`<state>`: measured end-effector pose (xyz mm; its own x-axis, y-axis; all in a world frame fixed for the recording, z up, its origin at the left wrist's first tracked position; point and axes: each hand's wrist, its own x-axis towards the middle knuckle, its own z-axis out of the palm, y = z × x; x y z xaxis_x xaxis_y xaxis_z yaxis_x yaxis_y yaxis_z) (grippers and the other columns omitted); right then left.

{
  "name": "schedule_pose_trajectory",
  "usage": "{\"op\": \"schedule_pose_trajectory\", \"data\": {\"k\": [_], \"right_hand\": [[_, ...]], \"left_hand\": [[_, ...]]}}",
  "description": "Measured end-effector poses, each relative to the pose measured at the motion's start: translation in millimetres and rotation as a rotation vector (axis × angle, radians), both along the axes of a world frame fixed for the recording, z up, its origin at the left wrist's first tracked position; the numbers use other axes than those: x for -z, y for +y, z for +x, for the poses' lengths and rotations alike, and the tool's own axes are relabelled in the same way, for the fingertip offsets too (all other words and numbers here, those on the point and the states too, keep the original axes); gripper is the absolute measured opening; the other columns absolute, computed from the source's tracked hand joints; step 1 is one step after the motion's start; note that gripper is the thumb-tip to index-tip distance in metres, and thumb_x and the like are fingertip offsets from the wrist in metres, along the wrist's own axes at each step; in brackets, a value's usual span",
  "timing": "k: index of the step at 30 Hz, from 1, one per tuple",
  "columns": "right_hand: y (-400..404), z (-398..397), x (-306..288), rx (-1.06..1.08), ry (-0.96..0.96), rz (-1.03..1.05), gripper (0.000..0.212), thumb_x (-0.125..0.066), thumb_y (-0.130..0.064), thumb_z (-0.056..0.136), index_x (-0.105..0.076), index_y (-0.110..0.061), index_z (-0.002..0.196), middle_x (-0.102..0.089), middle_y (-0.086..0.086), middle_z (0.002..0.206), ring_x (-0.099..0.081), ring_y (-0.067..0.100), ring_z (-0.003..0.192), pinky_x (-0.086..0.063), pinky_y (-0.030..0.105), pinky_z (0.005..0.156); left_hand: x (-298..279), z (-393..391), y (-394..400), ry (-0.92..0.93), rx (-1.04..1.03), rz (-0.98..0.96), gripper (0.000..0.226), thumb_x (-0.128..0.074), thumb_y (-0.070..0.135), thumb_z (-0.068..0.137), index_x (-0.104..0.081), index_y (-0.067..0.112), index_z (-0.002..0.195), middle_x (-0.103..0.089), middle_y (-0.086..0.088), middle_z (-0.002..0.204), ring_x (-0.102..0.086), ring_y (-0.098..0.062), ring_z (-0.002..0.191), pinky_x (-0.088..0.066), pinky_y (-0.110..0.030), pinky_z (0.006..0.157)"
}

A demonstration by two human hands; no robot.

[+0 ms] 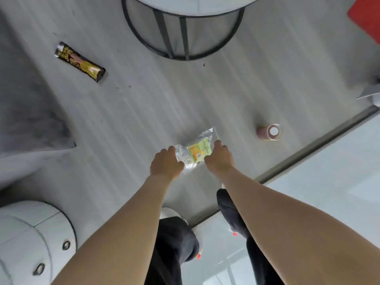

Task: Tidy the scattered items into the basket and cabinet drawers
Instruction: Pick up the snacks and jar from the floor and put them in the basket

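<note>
Head view, looking straight down at floor (127, 112).

Nearest: person's legs in dark trousers, pale shoes partly hidden under forearms. White cylindrical object (35, 241) w/ bolts at lower left, cut off by frame; can't say what it is.

Mid: both arms reach down to a clear plastic packet (194, 150) w/ yellow-green label, lying on floor just ahead of the feet. Left hand (165, 164) at packet's left edge, right hand (220, 156) at its right edge. Fingers of both curl down over the packet's sides and appear to pinch it; fingertips themselves are under the knuckles, so actual contact is a judgement, not seen. Packet looks still on floor, not lifted.

Step in hand (est.): picking up packet, one of the scattered items. Next move calls for a firm hold on thin, slippery film, a lift, then carrying it fwd to basket. Contents unreadable, label blurred.

Farther: small reddish cup (269, 132) on its side, right of packet, apart from it. Dark-gold snack bar (79, 61) far left, well apart. Dark grey cushion-like shape (30, 112) at left edge, cut off.

Farthest: round black-framed basket (183, 33) w/ grey liner, top cut off; inside not visible. Red patch (368, 15) top right, unidentifiable. Cabinet drawers not in view.
</note>
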<state>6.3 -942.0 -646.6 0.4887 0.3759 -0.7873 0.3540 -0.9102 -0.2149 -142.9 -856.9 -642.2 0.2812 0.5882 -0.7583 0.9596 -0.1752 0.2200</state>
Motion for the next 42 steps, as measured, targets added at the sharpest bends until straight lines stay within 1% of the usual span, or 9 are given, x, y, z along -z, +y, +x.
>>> {"op": "schedule_pose_trajectory", "data": {"k": [6,11,13,16,20,26,31,37,42], "right_hand": [[15,-9,177,0.142,-0.143,-0.092,0.065,-0.063,-0.035,0.084,-0.034,-0.015,0.138,-0.043,0.012,0.133,-0.040,0.034,0.125,-0.040,0.047,0.096],[8,7,277,0.253,-0.277,-0.201,0.103,-0.057,-0.072,0.071,-0.015,-0.018,0.148,-0.030,0.015,0.146,-0.026,0.040,0.134,-0.032,0.062,0.101],[6,7,304,0.363,-0.276,-0.177,0.102,-0.053,-0.072,0.072,-0.016,-0.013,0.147,-0.032,0.016,0.141,-0.028,0.040,0.130,-0.033,0.056,0.101],[5,4,323,0.415,-0.330,-0.152,0.082,-0.049,-0.064,0.082,-0.032,-0.005,0.137,-0.037,0.015,0.129,-0.033,0.035,0.121,-0.033,0.045,0.095],[2,3,318,0.472,-0.261,-0.071,0.058,-0.052,-0.049,0.089,-0.041,-0.009,0.128,-0.036,0.015,0.129,-0.032,0.034,0.122,-0.031,0.040,0.087],[-8,18,303,0.516,-0.023,0.075,0.056,-0.054,-0.040,0.080,-0.033,-0.024,0.129,-0.048,0.007,0.123,-0.042,0.034,0.116,-0.042,0.043,0.091],[27,52,262,0.486,0.071,0.191,0.054,-0.054,-0.029,0.088,-0.033,-0.011,0.133,-0.051,0.007,0.111,-0.055,0.031,0.108,-0.049,0.042,0.087],[46,136,166,0.228,-0.193,0.186,0.050,-0.053,-0.019,0.083,-0.039,-0.008,0.130,-0.051,0.016,0.127,-0.049,0.036,0.119,-0.044,0.038,0.091],[-19,241,107,0.115,-0.224,0.100,0.076,-0.071,-0.037,0.075,-0.034,-0.019,0.139,-0.053,0.011,0.125,-0.051,0.037,0.116,-0.046,0.042,0.096]], "left_hand": [[178,-1,-7,-0.021,-0.230,-0.088,0.069,-0.065,0.039,0.082,-0.036,0.022,0.142,-0.046,-0.013,0.131,-0.047,-0.032,0.123,-0.044,-0.038,0.095],[278,3,-4,-0.069,0.093,0.063,0.108,-0.070,0.061,0.072,-0.015,0.018,0.155,-0.020,-0.006,0.161,-0.006,-0.030,0.150,-0.021,-0.048,0.119],[302,12,1,-0.100,0.216,0.106,0.117,-0.068,0.070,0.066,-0.013,0.018,0.155,-0.024,-0.006,0.159,-0.011,-0.031,0.149,-0.012,-0.052,0.120],[318,24,5,-0.089,0.302,0.150,0.110,-0.065,0.080,0.054,-0.036,0.018,0.140,-0.052,-0.004,0.136,-0.040,-0.031,0.131,-0.026,-0.052,0.112],[307,40,14,0.044,0.324,0.057,0.070,-0.076,0.074,0.051,-0.057,0.025,0.098,-0.063,0.003,0.100,-0.050,-0.024,0.114,-0.034,-0.046,0.100],[283,55,8,0.150,0.464,-0.003,0.045,-0.071,0.064,0.071,-0.063,0.029,0.099,-0.065,0.007,0.090,-0.057,-0.022,0.109,-0.002,-0.069,0.110],[268,81,33,-0.076,0.349,-0.124,0.036,-0.071,0.039,0.083,-0.064,0.022,0.114,-0.069,0.002,0.105,-0.064,-0.021,0.096,-0.052,-0.038,0.089],[200,158,34,-0.255,0.263,0.128,0.010,-0.064,0.031,0.085,-0.063,0.024,0.092,-0.067,0.005,0.088,-0.063,-0.019,0.079,-0.048,-0.029,0.069],[169,230,1,-0.324,0.224,0.208,0.018,-0.057,0.030,0.088,-0.065,0.026,0.104,-0.069,0.002,0.102,-0.065,-0.026,0.093,-0.047,-0.031,0.071]]}}
